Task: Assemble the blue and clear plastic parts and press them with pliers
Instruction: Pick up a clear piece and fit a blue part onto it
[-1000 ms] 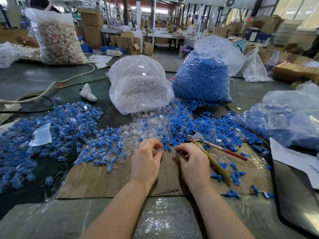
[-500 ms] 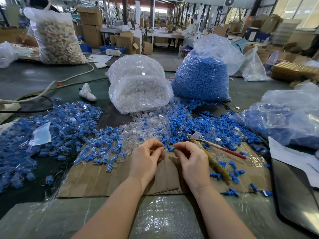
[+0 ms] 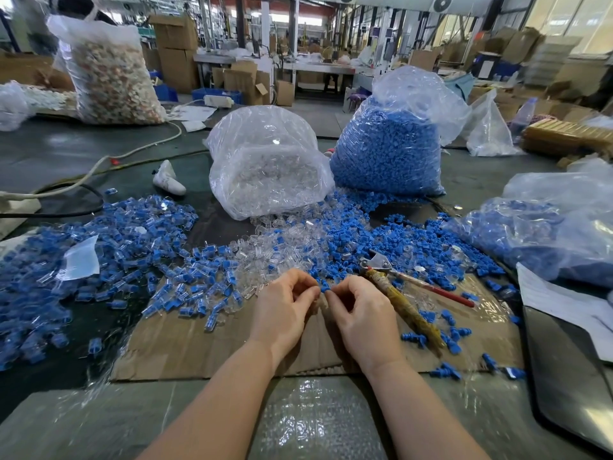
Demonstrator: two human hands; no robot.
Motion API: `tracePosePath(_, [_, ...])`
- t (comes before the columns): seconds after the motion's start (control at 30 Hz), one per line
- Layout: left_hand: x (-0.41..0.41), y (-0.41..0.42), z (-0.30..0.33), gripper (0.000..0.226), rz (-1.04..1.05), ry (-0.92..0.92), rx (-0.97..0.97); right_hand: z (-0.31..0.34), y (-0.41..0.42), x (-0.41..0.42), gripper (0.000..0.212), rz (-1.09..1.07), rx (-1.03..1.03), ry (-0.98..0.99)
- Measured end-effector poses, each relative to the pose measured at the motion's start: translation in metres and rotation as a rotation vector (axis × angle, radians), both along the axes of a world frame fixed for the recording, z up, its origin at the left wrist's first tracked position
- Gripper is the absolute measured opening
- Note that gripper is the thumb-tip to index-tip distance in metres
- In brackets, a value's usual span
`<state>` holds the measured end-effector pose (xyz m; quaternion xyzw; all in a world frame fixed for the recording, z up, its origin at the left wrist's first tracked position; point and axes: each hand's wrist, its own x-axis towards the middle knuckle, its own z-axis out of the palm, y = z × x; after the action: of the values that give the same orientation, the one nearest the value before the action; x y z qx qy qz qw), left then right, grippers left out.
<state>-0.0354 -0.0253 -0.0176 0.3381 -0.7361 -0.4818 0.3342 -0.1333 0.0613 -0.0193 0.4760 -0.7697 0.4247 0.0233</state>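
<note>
Two hands are in view, the left hand (image 3: 283, 312) and the right hand (image 3: 363, 315), and between their fingertips sits one small blue part (image 3: 324, 287). One pair of pliers (image 3: 403, 293) lies on the single cardboard sheet (image 3: 212, 346), just right of the hands. Far behind stand two upright bags, one bag of clear parts (image 3: 268, 164) and one bag of blue parts (image 3: 391, 141), while the loose blue and clear pieces (image 3: 139, 247) across the table are too many to count.
</note>
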Motion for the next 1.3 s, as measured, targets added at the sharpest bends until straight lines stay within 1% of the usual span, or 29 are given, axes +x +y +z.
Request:
tracePosePath(0.13, [0.001,-0.001,0.000,0.020,-0.031,-0.024,-0.016,-0.001,-0.001,0.001,0.013,0.010,0.019,0.079])
tracePosePath(0.3, [0.001,-0.001,-0.001,0.021,0.006,0.010,0.011,0.001,0.000,0.000,0.009,0.054,-0.035,0.053])
tracePosePath(0.37, [0.001,-0.001,-0.001,0.022,0.008,0.032,0.039,0.003,0.001,0.001,0.016,0.078,-0.072,0.046])
tracePosePath(0.47, [0.001,-0.002,-0.001,0.020,-0.007,0.024,0.039,0.005,0.003,0.003,0.024,0.119,-0.074,0.042])
tracePosePath(0.7, [0.001,-0.001,0.000,0.021,-0.021,0.001,-0.008,0.006,0.001,0.002,0.017,0.135,-0.076,0.042])
tracePosePath(0.83, [0.001,-0.001,0.001,0.019,-0.013,-0.010,-0.017,0.005,0.001,0.002,0.017,0.133,-0.069,0.035])
tracePosePath(0.93, [0.002,0.000,0.002,0.016,-0.011,-0.042,-0.063,0.005,0.001,0.001,0.017,0.137,-0.074,0.038])
tracePosePath(1.03, [0.002,0.000,0.003,0.018,-0.005,-0.046,-0.080,0.004,0.001,0.001,0.016,0.138,-0.061,0.037])
tracePosePath(1.1, [0.002,0.000,0.003,0.020,0.004,-0.046,-0.082,0.005,0.001,0.002,0.018,0.119,-0.051,0.053])
tracePosePath(1.17, [0.002,0.000,0.004,0.021,0.007,-0.044,-0.078,0.005,0.002,0.002,0.021,0.064,-0.032,0.127])
tracePosePath(1.23, [0.002,0.000,0.003,0.021,0.001,-0.024,-0.052,0.007,0.004,0.001,0.025,-0.069,-0.020,0.239])
tracePosePath(1.3, [0.002,0.000,0.004,0.021,0.000,-0.031,-0.058,0.013,0.007,-0.004,0.032,-0.246,0.050,0.280])
